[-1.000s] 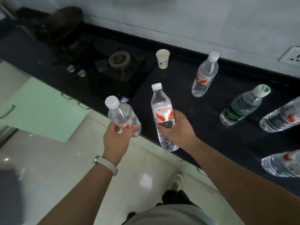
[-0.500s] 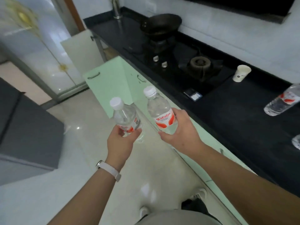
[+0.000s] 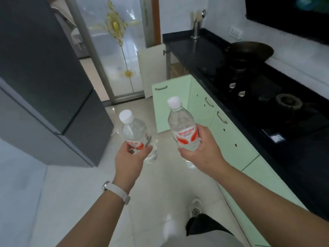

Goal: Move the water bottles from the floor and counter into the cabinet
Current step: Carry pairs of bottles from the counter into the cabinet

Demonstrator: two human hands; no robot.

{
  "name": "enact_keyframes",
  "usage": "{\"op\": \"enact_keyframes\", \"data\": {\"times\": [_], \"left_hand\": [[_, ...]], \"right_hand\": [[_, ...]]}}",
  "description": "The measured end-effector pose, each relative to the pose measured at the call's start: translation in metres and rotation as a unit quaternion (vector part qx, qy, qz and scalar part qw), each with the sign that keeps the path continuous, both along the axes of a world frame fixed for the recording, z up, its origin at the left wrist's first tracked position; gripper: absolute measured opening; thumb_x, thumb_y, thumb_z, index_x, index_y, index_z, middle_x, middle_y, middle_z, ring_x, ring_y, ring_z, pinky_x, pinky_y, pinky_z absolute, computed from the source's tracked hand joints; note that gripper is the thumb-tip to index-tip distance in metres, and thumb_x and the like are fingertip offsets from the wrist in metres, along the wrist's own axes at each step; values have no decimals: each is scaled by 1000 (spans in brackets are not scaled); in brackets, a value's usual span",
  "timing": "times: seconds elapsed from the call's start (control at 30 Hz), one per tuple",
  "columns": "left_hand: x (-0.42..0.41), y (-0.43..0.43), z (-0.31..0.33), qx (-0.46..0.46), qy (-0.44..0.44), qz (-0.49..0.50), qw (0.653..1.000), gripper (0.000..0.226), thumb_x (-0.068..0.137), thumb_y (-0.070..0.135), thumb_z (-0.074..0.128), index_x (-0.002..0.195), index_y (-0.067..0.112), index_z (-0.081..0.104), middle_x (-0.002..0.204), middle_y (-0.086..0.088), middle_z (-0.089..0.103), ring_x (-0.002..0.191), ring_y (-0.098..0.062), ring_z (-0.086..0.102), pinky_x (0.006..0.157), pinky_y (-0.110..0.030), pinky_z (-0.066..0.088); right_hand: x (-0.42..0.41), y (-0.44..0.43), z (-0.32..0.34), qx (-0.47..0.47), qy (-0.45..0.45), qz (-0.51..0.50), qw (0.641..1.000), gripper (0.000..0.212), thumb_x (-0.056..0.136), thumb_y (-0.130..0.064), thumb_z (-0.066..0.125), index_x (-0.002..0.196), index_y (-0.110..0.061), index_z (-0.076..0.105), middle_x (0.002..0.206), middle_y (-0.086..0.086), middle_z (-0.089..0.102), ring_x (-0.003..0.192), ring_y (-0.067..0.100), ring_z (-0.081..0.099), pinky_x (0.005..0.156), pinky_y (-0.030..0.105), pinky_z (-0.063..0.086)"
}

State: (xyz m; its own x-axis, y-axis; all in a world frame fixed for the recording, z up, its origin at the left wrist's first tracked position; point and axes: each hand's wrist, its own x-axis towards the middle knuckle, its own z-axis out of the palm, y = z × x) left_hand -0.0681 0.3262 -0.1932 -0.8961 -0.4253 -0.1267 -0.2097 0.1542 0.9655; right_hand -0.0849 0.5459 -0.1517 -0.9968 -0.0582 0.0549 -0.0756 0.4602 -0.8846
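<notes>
My left hand (image 3: pixel 129 158) grips a clear water bottle (image 3: pixel 136 132) with a white cap and red label, tilted slightly left, over the floor. My right hand (image 3: pixel 202 150) holds a second clear bottle (image 3: pixel 182 125) with a red and white label, nearly upright, beside the green cabinets. Ahead, one green cabinet door (image 3: pixel 170 102) stands open into the aisle. Farther on, a white cabinet door (image 3: pixel 151 68) under the counter's end is open too. No other bottles are in view.
The black counter (image 3: pixel 267 107) runs along the right with a gas hob, a dark wok (image 3: pixel 249 50) and a utensil holder (image 3: pixel 195 29). A tall grey fridge (image 3: pixel 44 77) stands at left. Glossy white floor tiles (image 3: pixel 80 193) lie between. A glass sliding door (image 3: pixel 117 50) closes the far end.
The view has swung left, away from the counter's bottles and paper cup, toward the open cabinet doors. Both hands still carry their bottles and have moved along the aisle.
</notes>
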Motion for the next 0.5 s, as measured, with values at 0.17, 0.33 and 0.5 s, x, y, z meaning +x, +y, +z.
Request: {"op": "enact_keyframes", "data": {"times": [0.17, 0.33, 0.5], "left_hand": [[-29, -18, -2, -6, -1, 45, 999, 31, 77, 26, 88, 104, 27, 72, 99, 11, 76, 98, -18, 71, 90, -38, 56], [-79, -36, -3, -41, -4, 79, 996, 35, 77, 21, 88, 108, 27, 72, 101, 11, 77, 100, -15, 71, 95, -42, 56], [-151, -36, 1, -45, -16, 108, 993, 33, 78, 24, 88, 106, 29, 72, 99, 11, 78, 96, -13, 72, 94, -43, 57]], "right_hand": [[-51, -24, -2, -33, -4, 45, 998, 50, 67, -24, 82, 101, -45, 52, 108, -11, 58, 95, -2, 57, 78, 13, 44], [-129, -45, -6, -76, -13, 88, 993, 49, 68, -21, 84, 102, -42, 55, 100, -15, 66, 90, -1, 63, 75, 12, 49], [-212, -42, 3, -91, -15, 133, 987, 54, 71, -19, 83, 101, -50, 51, 99, -22, 66, 90, -4, 64, 72, 8, 48]]}}
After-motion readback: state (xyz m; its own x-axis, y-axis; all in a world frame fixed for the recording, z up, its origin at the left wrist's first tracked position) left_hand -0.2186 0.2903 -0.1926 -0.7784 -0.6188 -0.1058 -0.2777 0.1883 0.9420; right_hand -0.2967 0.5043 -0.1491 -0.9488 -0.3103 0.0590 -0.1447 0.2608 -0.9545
